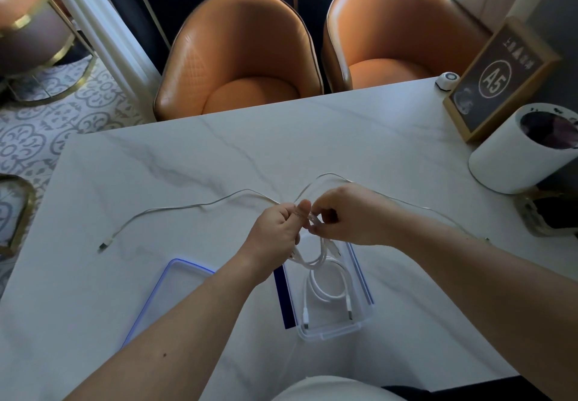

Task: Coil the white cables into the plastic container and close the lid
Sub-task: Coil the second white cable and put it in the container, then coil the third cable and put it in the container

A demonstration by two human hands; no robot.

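Both hands [308, 219] pinch white cable [200, 205] above container [359, 275]

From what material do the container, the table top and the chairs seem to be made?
Container: clear, glossy plastic; the coiled cable inside shows through its walls. Table top: polished white stone with grey veins, marble or an imitation. Chairs: orange leather or faux leather, smooth sheen, quilted stitching.
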